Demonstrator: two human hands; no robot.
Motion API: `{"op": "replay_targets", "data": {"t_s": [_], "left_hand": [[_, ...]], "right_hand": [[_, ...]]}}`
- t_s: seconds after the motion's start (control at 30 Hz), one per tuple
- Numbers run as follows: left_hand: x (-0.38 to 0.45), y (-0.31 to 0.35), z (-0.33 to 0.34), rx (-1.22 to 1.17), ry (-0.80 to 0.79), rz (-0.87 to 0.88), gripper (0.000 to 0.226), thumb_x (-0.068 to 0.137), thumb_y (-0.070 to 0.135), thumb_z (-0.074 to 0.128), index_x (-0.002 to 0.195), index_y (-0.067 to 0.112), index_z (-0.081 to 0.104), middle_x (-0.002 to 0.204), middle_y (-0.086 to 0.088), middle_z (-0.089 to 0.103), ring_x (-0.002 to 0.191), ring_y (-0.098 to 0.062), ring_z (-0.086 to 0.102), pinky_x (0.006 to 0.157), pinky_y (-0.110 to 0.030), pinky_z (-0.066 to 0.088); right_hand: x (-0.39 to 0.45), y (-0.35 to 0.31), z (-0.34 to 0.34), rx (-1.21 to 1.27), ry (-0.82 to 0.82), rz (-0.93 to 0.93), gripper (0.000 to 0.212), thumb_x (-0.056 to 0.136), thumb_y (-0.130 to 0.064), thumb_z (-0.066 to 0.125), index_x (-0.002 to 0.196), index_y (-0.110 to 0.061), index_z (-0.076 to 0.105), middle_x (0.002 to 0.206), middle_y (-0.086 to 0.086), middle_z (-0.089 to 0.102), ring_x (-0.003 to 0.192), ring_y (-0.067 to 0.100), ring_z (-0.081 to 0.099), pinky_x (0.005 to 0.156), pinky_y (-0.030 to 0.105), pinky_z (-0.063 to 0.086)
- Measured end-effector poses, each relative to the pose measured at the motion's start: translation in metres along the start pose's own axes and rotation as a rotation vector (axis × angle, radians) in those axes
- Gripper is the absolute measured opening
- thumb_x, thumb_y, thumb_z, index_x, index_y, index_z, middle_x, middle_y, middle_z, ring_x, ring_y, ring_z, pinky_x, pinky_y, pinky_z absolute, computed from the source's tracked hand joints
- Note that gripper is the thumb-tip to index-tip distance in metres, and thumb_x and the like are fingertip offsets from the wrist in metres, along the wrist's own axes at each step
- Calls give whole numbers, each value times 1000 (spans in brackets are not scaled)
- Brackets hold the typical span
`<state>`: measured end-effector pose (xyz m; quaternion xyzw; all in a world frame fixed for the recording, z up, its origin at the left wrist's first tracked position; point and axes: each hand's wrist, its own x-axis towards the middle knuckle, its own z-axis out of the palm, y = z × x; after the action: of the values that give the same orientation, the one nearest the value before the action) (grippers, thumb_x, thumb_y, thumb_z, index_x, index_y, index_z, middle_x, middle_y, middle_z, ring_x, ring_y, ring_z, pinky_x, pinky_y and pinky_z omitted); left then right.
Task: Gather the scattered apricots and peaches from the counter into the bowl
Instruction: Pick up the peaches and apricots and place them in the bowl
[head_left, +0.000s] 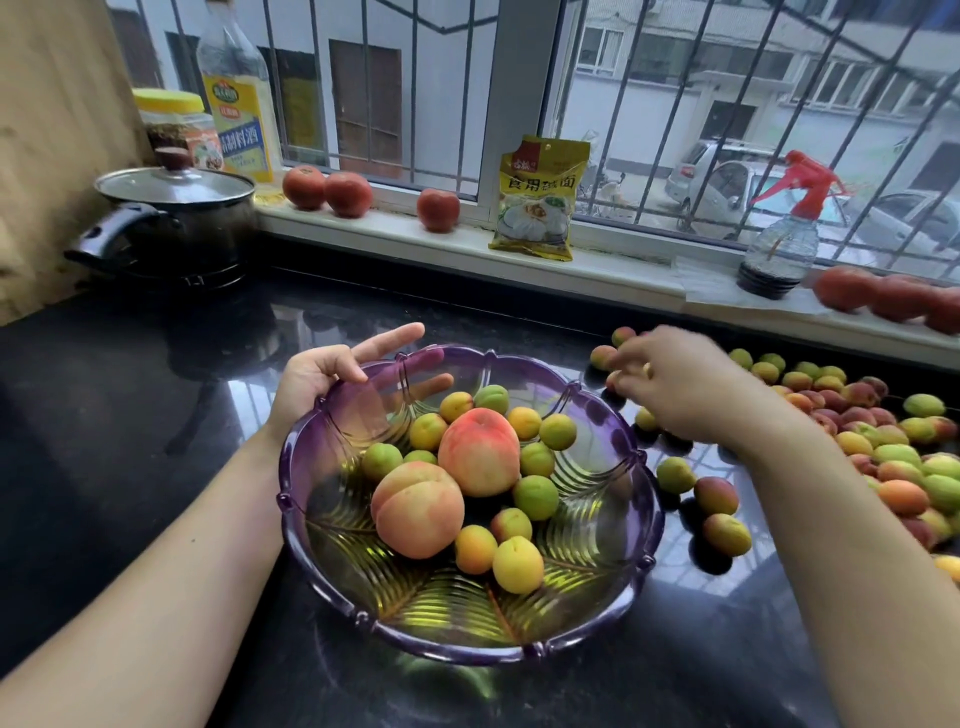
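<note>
Head view: purple glass bowl (631, 470) sits centre-frame on the black worktop (130, 415), scalloped rim, ribbed leaf pattern in the base. Left hand (317, 371) at approx 10 o'clock of the bowl, palm against the rim's outer wall; fingers (400, 332) straight and spread, curled round nothing, two of them seen through the glass. Judged purpose: steady the bowl so it doesn't slide on the glossy stone while fruit drops in.

Right hand (680, 384) at approx 2 o'clock of the bowl, over the near edge of the loose fruit. Motion-blurred; fingertips bunched at small apricots (602, 357), but can't tell whether they pinch one or only touch. Reach makes sense: nearest strays go first, short carry to the rim.

Task fruit, in bowl: 2 peaches (478, 449), big, pink-orange blush on pale yellow, clear crease on the nearer one; approx a dozen apricots round them, small, green to yellow-orange, matte skin. Clustered mid-bowl, lots of base bare.

Task fruit, on worktop: a few singles just beside the bowl at 3 o'clock, one dark red-flushed (716, 495); the main heap (883, 447) runs from 2 to 4 o'clock out to frame edge, mixed green, yellow, red-blushed. Judgement: early in the job, most fruit is outside the bowl.

Off-task: tomatoes (327, 189) on the sill at 12 o'clock, lidded pot (176, 218) at 10, spray bottle (779, 249) at 1.
</note>
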<state>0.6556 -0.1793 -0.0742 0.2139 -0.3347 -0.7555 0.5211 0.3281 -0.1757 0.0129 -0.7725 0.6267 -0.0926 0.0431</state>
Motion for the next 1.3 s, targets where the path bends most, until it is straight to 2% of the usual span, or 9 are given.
{"op": "replay_targets", "data": {"t_s": [0.07, 0.17, 0.27, 0.43, 0.57, 0.8, 0.93, 1.03, 1.3], "left_hand": [[0, -3, -1, -10, 2, 1, 82, 56, 4, 65, 137, 2, 69, 142, -29, 63, 128, -54, 62, 87, -59, 62], [-3, -7, 4, 12, 14, 42, 86, 52, 9, 67, 138, 2, 69, 145, -29, 61, 130, -53, 61, 94, -61, 60], [-5, -6, 6, 38, 52, 54, 91, 52, 9, 67, 143, 2, 63, 149, -30, 58, 131, -53, 60, 106, -65, 49], [-6, -6, 9, 55, 53, 48, 86, 56, 8, 61, 142, 1, 63, 149, -31, 57, 131, -54, 60, 116, -71, 37], [-8, -5, 12, 67, 93, 62, 87, 55, 10, 68, 141, 2, 63, 147, -30, 59, 131, -54, 60, 110, -64, 45], [-6, -6, 13, 68, 114, 52, 80, 66, 6, 45, 144, -1, 61, 148, -32, 57, 129, -54, 61, 116, -66, 41], [-6, -5, 14, 33, 100, 59, 87, 56, 7, 56, 141, -1, 63, 146, -32, 59, 127, -54, 62, 102, -60, 56], [-6, -5, 12, 29, 100, 57, 87, 55, 7, 57, 142, 0, 63, 148, -31, 57, 129, -54, 61, 99, -61, 57], [-7, -5, 11, 56, 129, 69, 87, 54, 8, 56, 141, 0, 63, 145, -31, 60, 127, -53, 63, 108, -60, 52]], "right_hand": [[-10, -13, -14, 383, 84, -12, 25, 97, -22, 65, 121, -24, 71, 90, -7, 74, 74, 12, 71, 62, 20, 53], [-36, -45, -33, 715, -106, -135, 19, 89, -22, 76, 106, -28, 74, 91, -4, 78, 83, 14, 73, 74, 32, 55], [-52, -74, -33, 572, -269, -328, 21, 86, -26, 78, 105, -32, 72, 94, -14, 74, 85, 3, 70, 80, 25, 55], [-69, -104, -15, 233, -449, -546, 27, 89, -45, 72, 114, -39, 64, 102, -20, 61, 92, -3, 57, 76, 16, 47], [-73, -109, -5, 122, -579, -676, 30, 94, -38, 68, 124, -40, 62, 107, -24, 54, 97, -3, 51, 76, 15, 40], [-63, -87, -17, 22, -482, -485, 28, 88, -28, 73, 102, -40, 52, 94, -19, 53, 87, -3, 52, 68, 16, 45], [-60, -78, -11, -160, -506, -408, 27, 88, -33, 72, 104, -38, 51, 99, -12, 52, 89, 9, 52, 77, 31, 52], [-60, -79, -1, -242, -556, -397, 31, 85, -34, 75, 108, -38, 54, 104, -11, 52, 96, 16, 55, 82, 39, 56], [-65, -89, 4, -337, -510, -434, 24, 88, -25, 71, 107, -25, 57, 106, -4, 57, 98, 19, 55, 81, 34, 55]]}}
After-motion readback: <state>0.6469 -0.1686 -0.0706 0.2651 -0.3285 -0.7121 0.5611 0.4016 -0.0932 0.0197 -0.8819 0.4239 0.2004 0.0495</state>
